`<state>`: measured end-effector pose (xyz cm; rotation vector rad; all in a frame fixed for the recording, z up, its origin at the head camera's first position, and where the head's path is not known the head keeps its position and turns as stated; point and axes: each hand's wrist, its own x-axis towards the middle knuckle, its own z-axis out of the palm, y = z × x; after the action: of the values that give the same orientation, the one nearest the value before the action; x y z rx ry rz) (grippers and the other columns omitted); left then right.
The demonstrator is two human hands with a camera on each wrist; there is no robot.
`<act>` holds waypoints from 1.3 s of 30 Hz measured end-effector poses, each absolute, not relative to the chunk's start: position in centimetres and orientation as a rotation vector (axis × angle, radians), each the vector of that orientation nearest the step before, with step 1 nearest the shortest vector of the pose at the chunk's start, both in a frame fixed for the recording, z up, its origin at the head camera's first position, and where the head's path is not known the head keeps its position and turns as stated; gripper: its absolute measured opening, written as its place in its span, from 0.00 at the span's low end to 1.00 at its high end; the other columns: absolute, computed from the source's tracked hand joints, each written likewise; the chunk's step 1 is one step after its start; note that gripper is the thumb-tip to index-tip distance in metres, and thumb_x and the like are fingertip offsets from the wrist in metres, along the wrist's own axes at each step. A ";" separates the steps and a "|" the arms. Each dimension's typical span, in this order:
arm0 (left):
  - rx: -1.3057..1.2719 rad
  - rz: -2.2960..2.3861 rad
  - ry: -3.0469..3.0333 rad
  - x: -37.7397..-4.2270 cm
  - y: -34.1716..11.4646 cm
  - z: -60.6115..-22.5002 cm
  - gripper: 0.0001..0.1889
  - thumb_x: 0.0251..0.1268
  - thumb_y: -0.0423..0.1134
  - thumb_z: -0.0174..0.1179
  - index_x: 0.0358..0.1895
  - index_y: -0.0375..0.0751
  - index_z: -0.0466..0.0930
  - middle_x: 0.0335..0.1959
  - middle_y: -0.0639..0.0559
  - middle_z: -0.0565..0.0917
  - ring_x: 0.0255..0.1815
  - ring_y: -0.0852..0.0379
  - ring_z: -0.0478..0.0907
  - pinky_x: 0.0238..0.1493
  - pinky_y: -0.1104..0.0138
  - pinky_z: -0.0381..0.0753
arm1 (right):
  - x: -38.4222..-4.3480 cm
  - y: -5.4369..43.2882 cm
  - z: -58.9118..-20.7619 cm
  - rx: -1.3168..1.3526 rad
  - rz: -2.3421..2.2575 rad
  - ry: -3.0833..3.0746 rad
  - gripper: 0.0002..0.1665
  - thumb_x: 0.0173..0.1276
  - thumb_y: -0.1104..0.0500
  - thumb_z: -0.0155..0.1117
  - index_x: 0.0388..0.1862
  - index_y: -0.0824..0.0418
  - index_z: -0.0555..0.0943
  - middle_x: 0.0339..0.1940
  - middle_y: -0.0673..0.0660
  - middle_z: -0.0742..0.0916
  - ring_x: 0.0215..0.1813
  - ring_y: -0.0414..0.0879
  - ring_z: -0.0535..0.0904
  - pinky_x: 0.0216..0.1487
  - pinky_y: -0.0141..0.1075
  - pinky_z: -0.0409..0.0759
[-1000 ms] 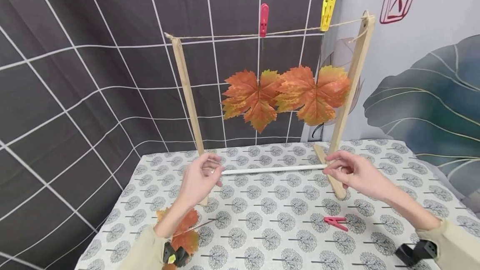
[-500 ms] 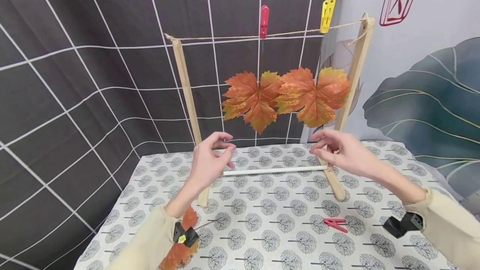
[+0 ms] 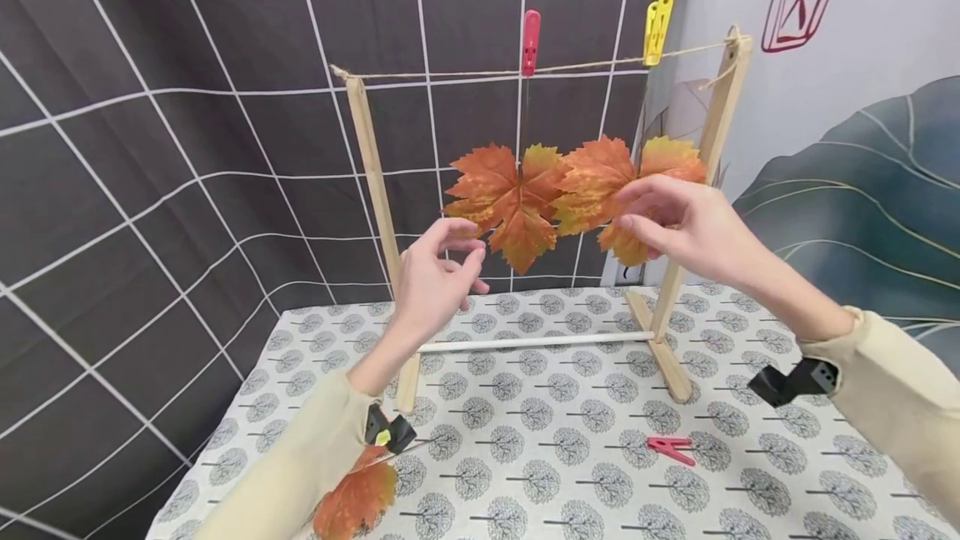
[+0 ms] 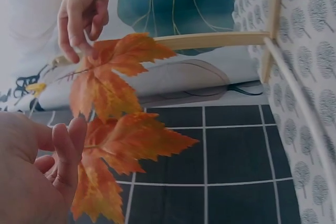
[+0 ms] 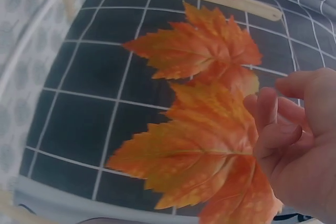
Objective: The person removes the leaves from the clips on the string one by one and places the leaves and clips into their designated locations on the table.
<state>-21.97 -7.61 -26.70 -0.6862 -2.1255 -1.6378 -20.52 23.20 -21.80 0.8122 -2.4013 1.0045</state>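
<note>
Two orange maple leaves hang by their stems from a twine line point(image 3: 450, 74). A pink clothespin point(image 3: 530, 44) grips the line above the left leaf point(image 3: 491, 190), and a yellow clothespin point(image 3: 656, 30) above the right leaf point(image 3: 588, 182). My right hand point(image 3: 697, 227) is at the right leaf, overlapping its lower right part in the head view, thumb and fingers apart. Lower down, my left hand point(image 3: 438, 282) hovers by the left leaf with loosely bent fingers and nothing in them. In the left wrist view, the right fingertips point(image 4: 73, 51) are right at a leaf point(image 4: 105, 85).
A wooden post point(image 3: 375, 177) at left and another point(image 3: 720, 115) at right carry the line. A white rod point(image 3: 540, 342) joins them near the table. On the tree-print cloth lie another pink clothespin point(image 3: 672, 448) and a leaf point(image 3: 356, 498), partly hidden by my left sleeve.
Both hands have let go of the white rod's ends and risen toward the hanging leaves. My right hand has come up to the right leaf; the left has moved up and slightly right.
</note>
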 end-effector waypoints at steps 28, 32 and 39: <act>-0.662 -1.553 -1.939 -25.8 -4.2 -21.1 0.12 0.64 0.27 0.63 0.50 0.33 0.80 0.38 0.46 0.85 0.19 0.54 0.84 0.13 0.66 0.79 | -23.4 20.1 -14.0 0.661 1.126 -2.295 0.14 0.71 0.63 0.62 0.53 0.64 0.81 0.43 0.54 0.88 0.30 0.42 0.84 0.26 0.26 0.76; -0.606 -1.573 -1.952 -26.4 -4.0 -20.7 0.12 0.64 0.28 0.63 0.50 0.35 0.80 0.38 0.47 0.85 0.19 0.54 0.84 0.12 0.67 0.79 | -23.5 19.8 -13.1 0.640 1.110 -2.310 0.15 0.71 0.62 0.62 0.55 0.63 0.81 0.45 0.56 0.87 0.31 0.42 0.83 0.28 0.27 0.74; -0.565 -1.568 -1.985 -27.2 -3.7 -20.1 0.11 0.66 0.30 0.63 0.50 0.37 0.81 0.39 0.49 0.85 0.20 0.55 0.84 0.13 0.68 0.79 | -24.2 19.2 -11.2 0.618 1.137 -2.339 0.15 0.73 0.60 0.61 0.56 0.61 0.79 0.48 0.56 0.85 0.32 0.41 0.83 0.26 0.26 0.76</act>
<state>-27.24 -3.74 -20.15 -0.5649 -1.9850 -1.5679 -24.18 19.24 -11.23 0.6183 -2.3395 1.1371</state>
